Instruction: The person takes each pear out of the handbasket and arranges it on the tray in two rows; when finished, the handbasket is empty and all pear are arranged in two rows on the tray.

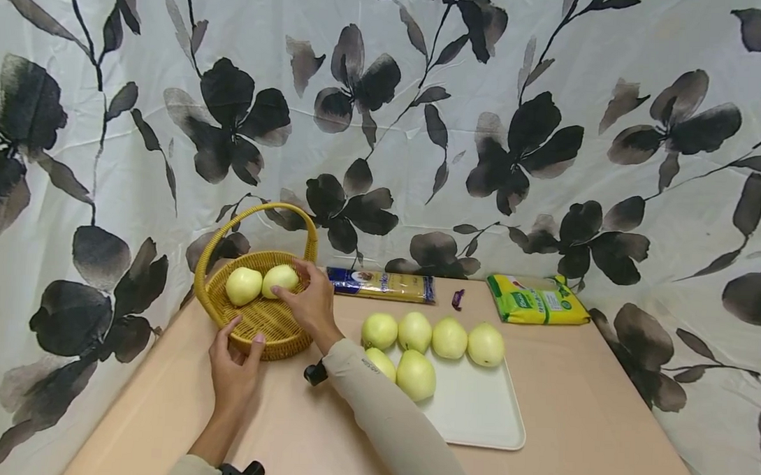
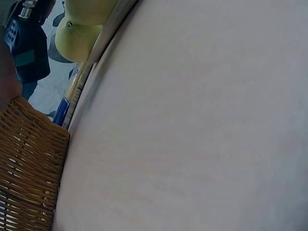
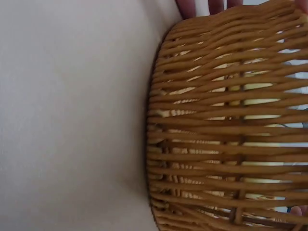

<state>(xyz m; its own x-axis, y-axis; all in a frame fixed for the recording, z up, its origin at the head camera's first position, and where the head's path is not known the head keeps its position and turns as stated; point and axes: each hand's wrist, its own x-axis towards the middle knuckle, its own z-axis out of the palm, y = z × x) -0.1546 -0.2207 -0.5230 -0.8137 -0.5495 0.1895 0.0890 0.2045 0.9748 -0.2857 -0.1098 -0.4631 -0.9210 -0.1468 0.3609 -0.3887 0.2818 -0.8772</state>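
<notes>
1. Two pale green fruits sit side by side in a wicker basket, left of the frame's centre.
2. The right hand has thumb and fingers clamped about the fruit on the right.
3. The left hand, lower left, touches the basket's near side, thumb and index finger apart.
4. Right of centre, six more fruits stand on a white tray.
5. Behind lie a blue-and-gold packet, a small purple wrapper and a yellow-green pack.
</notes>
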